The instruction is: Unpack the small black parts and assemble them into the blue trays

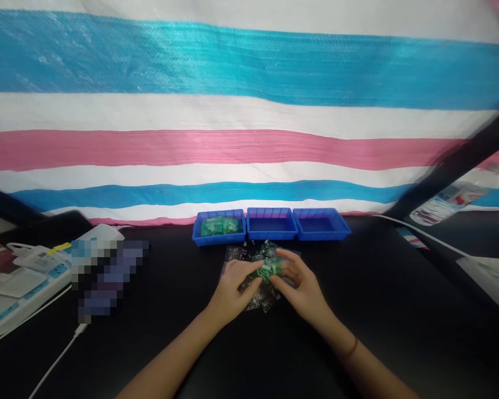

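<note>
Both hands meet over the middle of the black table. My left hand [234, 285] pinches the near left side of a small green see-through packet [270, 269] with whitish pieces in it. My right hand [301, 282] grips the same packet from the right, thumb in front and fingers behind. Under and around the hands lie clear plastic bags [255, 302] of small shiny parts, too small to name. A few loose bits sit between these bags and the trays. Similar green packets [220, 225] fill the left blue tray [218, 240].
A middle blue tray [272, 236] and a right blue tray [324, 235] continue the row. Leftward are a power strip [33, 288] with plugs, a blurred-out object [112, 280] and a white cable [58, 366]. At right are a plastic bottle [449, 202] and another white strip [490, 282].
</note>
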Demonstrator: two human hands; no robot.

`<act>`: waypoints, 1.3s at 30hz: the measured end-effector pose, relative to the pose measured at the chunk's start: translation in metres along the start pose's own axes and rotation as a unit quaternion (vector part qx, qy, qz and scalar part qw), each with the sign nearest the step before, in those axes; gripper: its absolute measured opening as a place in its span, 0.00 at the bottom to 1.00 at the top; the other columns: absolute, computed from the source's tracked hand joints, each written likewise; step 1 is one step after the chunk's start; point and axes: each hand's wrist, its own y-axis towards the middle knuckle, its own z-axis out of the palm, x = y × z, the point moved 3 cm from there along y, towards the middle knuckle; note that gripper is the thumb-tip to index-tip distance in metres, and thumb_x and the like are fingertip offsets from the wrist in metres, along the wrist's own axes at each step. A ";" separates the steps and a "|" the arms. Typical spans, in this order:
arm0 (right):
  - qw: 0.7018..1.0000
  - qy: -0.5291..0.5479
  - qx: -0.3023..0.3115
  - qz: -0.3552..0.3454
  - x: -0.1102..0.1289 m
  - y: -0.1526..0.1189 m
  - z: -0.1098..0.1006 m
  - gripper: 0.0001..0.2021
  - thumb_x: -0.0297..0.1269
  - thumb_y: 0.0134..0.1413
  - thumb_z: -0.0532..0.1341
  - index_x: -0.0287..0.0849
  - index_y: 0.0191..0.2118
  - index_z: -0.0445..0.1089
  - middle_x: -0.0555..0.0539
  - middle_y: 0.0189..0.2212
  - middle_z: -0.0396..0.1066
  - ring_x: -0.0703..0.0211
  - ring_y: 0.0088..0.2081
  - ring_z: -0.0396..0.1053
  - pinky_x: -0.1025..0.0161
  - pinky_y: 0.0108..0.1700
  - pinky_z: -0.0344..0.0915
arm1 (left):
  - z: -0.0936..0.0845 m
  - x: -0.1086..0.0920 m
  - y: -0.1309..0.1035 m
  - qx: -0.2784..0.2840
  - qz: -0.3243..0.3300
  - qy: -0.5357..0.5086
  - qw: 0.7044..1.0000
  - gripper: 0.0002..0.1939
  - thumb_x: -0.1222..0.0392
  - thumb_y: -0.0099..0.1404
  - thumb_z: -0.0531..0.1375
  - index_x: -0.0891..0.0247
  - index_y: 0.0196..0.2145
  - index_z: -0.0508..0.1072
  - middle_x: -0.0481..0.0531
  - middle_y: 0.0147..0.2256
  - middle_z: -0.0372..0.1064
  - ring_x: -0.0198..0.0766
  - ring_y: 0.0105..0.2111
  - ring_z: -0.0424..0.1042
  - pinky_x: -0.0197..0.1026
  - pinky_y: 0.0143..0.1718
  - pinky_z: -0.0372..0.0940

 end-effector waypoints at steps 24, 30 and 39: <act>0.999 -0.018 0.032 0.005 0.007 -0.003 0.000 0.15 0.32 0.56 0.62 0.47 0.50 0.69 0.47 0.39 0.75 0.56 0.38 0.75 0.61 0.39 0.73 | -0.001 -0.010 -0.001 -0.027 0.046 0.041 0.998 0.24 0.65 0.65 0.59 0.56 0.58 0.63 0.54 0.43 0.71 0.41 0.42 0.70 0.46 0.46 0.66; 0.997 -0.048 -0.025 -0.048 0.008 -0.002 -0.004 0.15 0.29 0.55 0.63 0.48 0.48 0.70 0.48 0.39 0.76 0.54 0.43 0.75 0.56 0.47 0.71 | 0.000 -0.004 -0.005 0.002 -0.047 -0.011 0.999 0.29 0.60 0.67 0.57 0.55 0.63 0.52 0.55 0.49 0.69 0.43 0.48 0.69 0.48 0.51 0.65; 0.978 -0.109 -0.053 -0.170 0.018 -0.001 -0.010 0.11 0.24 0.52 0.61 0.46 0.32 0.77 0.46 0.59 0.63 0.47 0.59 0.62 0.51 0.57 0.64 | 0.000 -0.005 -0.004 0.071 -0.009 -0.004 0.997 0.27 0.52 0.70 0.52 0.56 0.64 0.53 0.59 0.59 0.59 0.49 0.59 0.60 0.54 0.58 0.58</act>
